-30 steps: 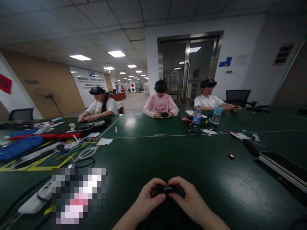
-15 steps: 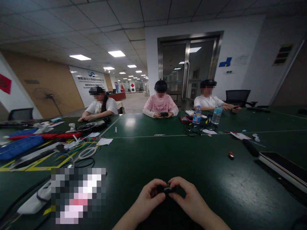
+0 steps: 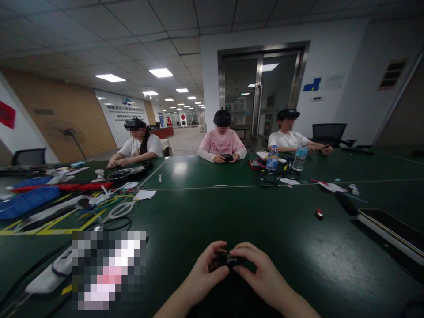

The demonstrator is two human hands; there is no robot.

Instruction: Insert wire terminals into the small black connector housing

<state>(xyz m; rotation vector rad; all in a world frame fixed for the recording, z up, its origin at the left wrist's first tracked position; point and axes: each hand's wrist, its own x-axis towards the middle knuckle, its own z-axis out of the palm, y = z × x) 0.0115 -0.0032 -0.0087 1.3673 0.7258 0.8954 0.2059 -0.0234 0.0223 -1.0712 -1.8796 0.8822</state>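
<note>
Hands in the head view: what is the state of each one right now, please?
Left hand: closed, holding the left side of a small black object.
Right hand: closed, holding the right side of the same object.

From the wearer's head, the scene is viewed forward and down across the green table point(image 3: 185, 216), with the left hand point(image 3: 206, 269) and right hand point(image 3: 256, 269) framed close at the near side and the glass doors point(image 3: 241, 95) far off.

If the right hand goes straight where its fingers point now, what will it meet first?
Probably the small dark object, which the right hand seems to hold; beyond it, the left hand. Depth is unclear.
</note>
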